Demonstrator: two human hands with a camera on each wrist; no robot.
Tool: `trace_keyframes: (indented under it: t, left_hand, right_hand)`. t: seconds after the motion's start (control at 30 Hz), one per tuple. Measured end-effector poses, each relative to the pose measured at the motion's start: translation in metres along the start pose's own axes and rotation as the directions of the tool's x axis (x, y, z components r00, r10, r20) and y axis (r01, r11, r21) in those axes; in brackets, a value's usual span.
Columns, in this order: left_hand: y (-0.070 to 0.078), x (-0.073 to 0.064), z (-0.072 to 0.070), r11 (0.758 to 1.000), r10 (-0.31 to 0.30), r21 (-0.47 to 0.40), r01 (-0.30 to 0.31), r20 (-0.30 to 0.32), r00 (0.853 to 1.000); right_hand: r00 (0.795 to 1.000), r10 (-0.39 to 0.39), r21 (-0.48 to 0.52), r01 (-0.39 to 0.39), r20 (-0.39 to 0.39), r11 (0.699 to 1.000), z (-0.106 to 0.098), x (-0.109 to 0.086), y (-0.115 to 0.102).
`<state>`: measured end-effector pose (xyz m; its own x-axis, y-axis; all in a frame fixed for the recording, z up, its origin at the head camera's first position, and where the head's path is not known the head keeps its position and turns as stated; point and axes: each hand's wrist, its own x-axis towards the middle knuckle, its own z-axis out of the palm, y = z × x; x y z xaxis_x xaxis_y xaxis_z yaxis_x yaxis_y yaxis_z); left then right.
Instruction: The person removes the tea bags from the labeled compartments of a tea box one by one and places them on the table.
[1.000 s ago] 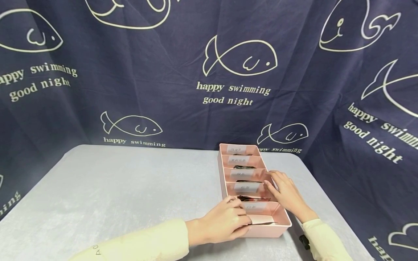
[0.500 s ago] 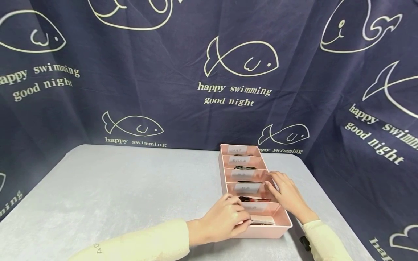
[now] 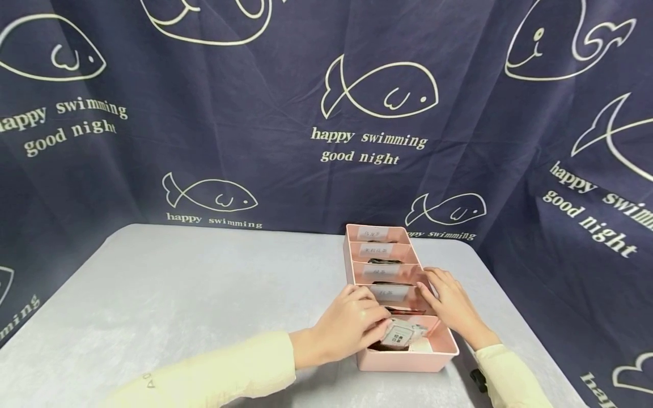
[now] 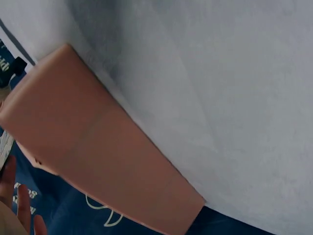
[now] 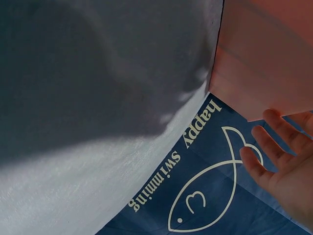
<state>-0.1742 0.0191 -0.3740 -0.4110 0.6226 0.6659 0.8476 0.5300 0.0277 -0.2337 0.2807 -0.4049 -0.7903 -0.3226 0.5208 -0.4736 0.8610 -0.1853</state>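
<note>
1. The five-compartment pink box [image 3: 400,361] stands on the tabletop [image 3: 204,294], its compartments in a row.
2. The left hand's grip [image 3: 351,321] pinches a pale, tilted sachet [image 3: 399,334] at the box's nearest compartment.
3. The right hand's grip [image 3: 455,303] is relaxed, fingers extended, touching the box's right rim.
4. Dark packets [image 3: 386,262] lie in the box's farther compartments.

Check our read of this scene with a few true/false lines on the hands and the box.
1. Left hand holds a packet. True.
2. The box is split in three. False: it has five compartments.
3. Right hand touches the box. True.
4. The box is blue. False: it is pink.
5. The box stands on the table. True.
6. The left sleeve is black. False: it is pale yellow.
</note>
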Motion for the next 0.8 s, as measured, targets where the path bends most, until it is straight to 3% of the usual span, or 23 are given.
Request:
trace_keyframes:
  t: [0.23, 0.47, 0.8]
  left_hand:
    - [-0.012, 0.011, -0.014, 0.999, -0.046, -0.019, 0.044, -0.086, 0.995]
    - [-0.031, 0.020, -0.024, 0.997, -0.074, -0.028, 0.069, -0.201, 0.977]
    - [-0.064, 0.018, -0.032, 0.981, -0.195, -0.041, 0.191, -0.236, 0.952]
  right_hand:
    - [1.000, -0.008, 0.000, 0.008, -0.002, 1.000, 0.000, 0.000, 0.001]
    - [1.000, -0.014, 0.004, 0.014, -0.010, 1.000, -0.001, 0.000, 0.001]
    - [1.000, -0.016, 0.000, 0.016, -0.015, 1.000, 0.000, 0.001, 0.002]
